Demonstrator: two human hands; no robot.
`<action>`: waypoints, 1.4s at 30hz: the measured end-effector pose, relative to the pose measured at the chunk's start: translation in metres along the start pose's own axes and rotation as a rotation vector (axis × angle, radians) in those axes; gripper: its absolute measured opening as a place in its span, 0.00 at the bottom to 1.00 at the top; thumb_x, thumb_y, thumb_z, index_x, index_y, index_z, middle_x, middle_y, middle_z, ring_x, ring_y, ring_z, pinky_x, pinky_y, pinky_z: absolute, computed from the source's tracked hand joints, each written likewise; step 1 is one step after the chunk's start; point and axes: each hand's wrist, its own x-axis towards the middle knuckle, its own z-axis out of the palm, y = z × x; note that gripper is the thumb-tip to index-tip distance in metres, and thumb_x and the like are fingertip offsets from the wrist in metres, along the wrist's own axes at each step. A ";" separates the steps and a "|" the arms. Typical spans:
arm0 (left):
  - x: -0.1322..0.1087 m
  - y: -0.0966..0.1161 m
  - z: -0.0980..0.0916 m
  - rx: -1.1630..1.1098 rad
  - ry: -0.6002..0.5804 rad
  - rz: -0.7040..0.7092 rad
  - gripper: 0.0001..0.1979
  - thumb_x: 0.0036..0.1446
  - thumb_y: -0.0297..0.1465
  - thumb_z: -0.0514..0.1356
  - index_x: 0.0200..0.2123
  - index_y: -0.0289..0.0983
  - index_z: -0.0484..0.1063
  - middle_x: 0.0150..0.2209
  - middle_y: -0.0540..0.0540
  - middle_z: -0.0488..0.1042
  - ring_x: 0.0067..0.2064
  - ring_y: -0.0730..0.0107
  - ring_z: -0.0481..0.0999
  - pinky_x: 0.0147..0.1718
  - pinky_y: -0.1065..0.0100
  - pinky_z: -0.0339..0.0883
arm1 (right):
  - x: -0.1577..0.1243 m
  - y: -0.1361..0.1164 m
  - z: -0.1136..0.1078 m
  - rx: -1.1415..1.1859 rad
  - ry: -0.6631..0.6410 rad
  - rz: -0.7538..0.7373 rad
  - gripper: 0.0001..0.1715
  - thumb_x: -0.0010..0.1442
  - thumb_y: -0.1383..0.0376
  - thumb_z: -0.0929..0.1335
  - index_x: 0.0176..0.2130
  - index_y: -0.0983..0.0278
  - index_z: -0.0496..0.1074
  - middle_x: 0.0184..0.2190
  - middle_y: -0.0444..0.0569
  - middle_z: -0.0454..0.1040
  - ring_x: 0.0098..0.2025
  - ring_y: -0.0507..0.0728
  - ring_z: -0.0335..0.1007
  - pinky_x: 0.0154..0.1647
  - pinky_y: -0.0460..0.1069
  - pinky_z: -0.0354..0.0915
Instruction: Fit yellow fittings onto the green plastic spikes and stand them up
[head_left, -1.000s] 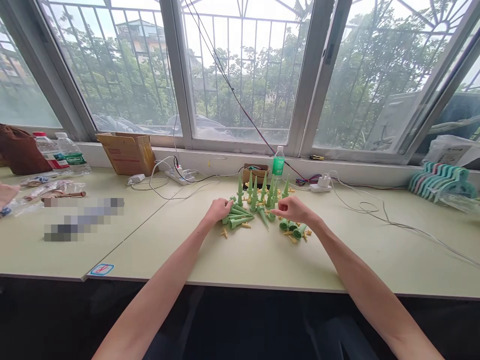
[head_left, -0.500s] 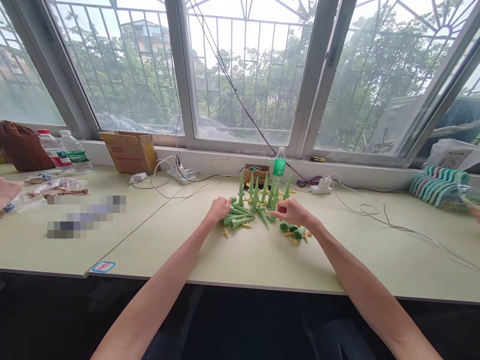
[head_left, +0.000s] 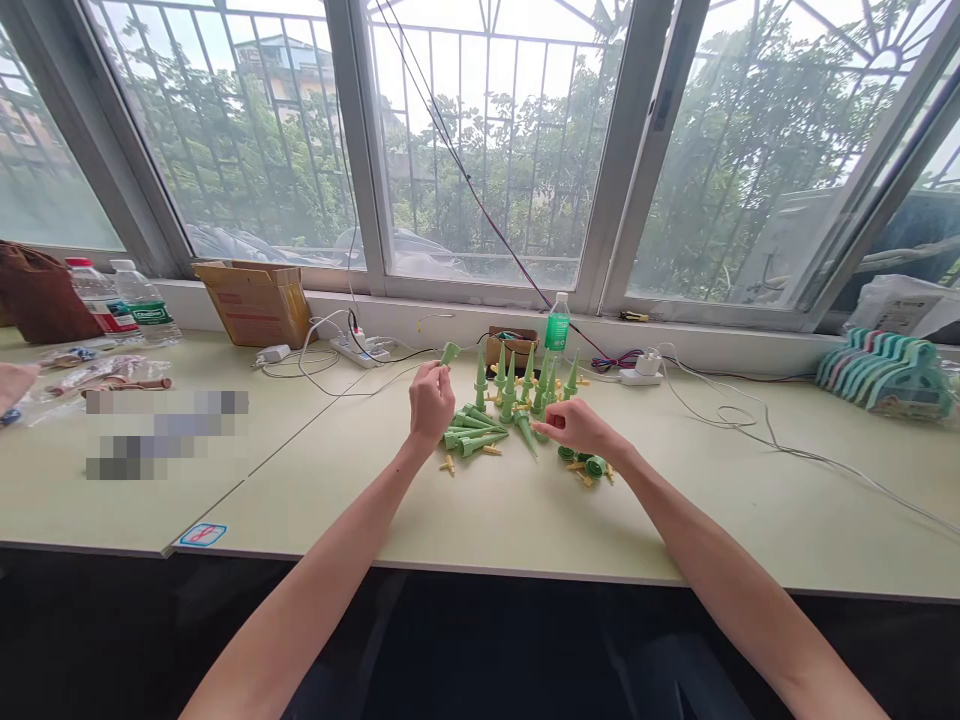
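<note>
My left hand is closed around a green plastic watering spike, whose wide collar end sticks up above the fingers. Beside that hand, several green spikes lie in a pile on the table. Farther back, several more standing spikes point upward, with small yellow valve pieces among them. My right hand is closed in front of the standing group; what its fingers hold, if anything, is hidden. Below it lie round green pieces and yellow valves. Another yellow valve lies in front of the pile.
Behind the spikes are a small open box and a green-labelled bottle. A cardboard box, power strip and cables line the window. Hangers stand right. At the left edge is another person's hand.
My left hand has lifted off the pile, up and slightly left, with a green watering spike in its grip. My right hand stays nearly where it was.
</note>
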 end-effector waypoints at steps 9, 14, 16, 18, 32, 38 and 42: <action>-0.028 0.038 0.001 -0.262 -0.285 0.310 0.17 0.66 0.36 0.48 0.39 0.36 0.75 0.48 0.41 0.74 0.45 0.67 0.74 0.40 0.68 0.69 | 0.001 -0.023 0.008 0.211 0.288 0.066 0.31 0.64 0.47 0.59 0.57 0.64 0.59 0.28 0.46 0.73 0.23 0.52 0.61 0.30 0.47 0.59; -0.039 0.044 0.008 -0.355 -0.450 0.354 0.17 0.65 0.36 0.49 0.33 0.35 0.75 0.43 0.42 0.75 0.38 0.71 0.74 0.34 0.71 0.67 | 0.000 -0.026 0.006 0.261 0.296 0.067 0.32 0.65 0.47 0.57 0.60 0.63 0.58 0.38 0.52 0.74 0.24 0.53 0.65 0.31 0.47 0.60; -0.041 0.045 0.010 -0.357 -0.488 0.349 0.18 0.65 0.36 0.49 0.30 0.35 0.74 0.40 0.42 0.76 0.36 0.71 0.73 0.35 0.70 0.67 | 0.000 -0.024 0.009 0.230 0.255 0.045 0.29 0.65 0.47 0.57 0.56 0.63 0.63 0.35 0.51 0.74 0.25 0.53 0.65 0.32 0.47 0.60; -0.041 0.045 0.011 -0.362 -0.504 0.323 0.18 0.65 0.36 0.50 0.28 0.35 0.72 0.36 0.43 0.76 0.35 0.72 0.72 0.35 0.70 0.67 | 0.001 -0.023 0.013 0.186 0.226 0.027 0.27 0.65 0.48 0.57 0.51 0.63 0.68 0.33 0.50 0.74 0.27 0.54 0.65 0.33 0.47 0.60; -0.035 0.047 0.014 -0.833 -0.460 -0.212 0.18 0.52 0.42 0.63 0.40 0.35 0.69 0.34 0.46 0.73 0.29 0.70 0.76 0.26 0.67 0.74 | -0.001 -0.034 0.019 0.274 0.285 0.135 0.25 0.67 0.49 0.54 0.30 0.62 0.62 0.17 0.42 0.63 0.22 0.52 0.63 0.27 0.46 0.56; -0.036 0.051 0.012 -0.942 -0.633 -0.308 0.20 0.48 0.42 0.66 0.39 0.33 0.74 0.33 0.43 0.77 0.31 0.66 0.77 0.36 0.61 0.75 | -0.001 -0.036 0.027 0.485 0.266 0.171 0.24 0.66 0.47 0.54 0.31 0.61 0.62 0.14 0.40 0.63 0.17 0.52 0.64 0.24 0.46 0.59; -0.039 0.050 0.014 -0.999 -0.718 -0.285 0.20 0.49 0.43 0.66 0.38 0.32 0.76 0.32 0.42 0.77 0.31 0.66 0.77 0.36 0.61 0.74 | -0.001 -0.038 0.034 0.593 0.231 0.176 0.25 0.65 0.45 0.54 0.34 0.61 0.63 0.18 0.41 0.69 0.14 0.51 0.61 0.19 0.46 0.58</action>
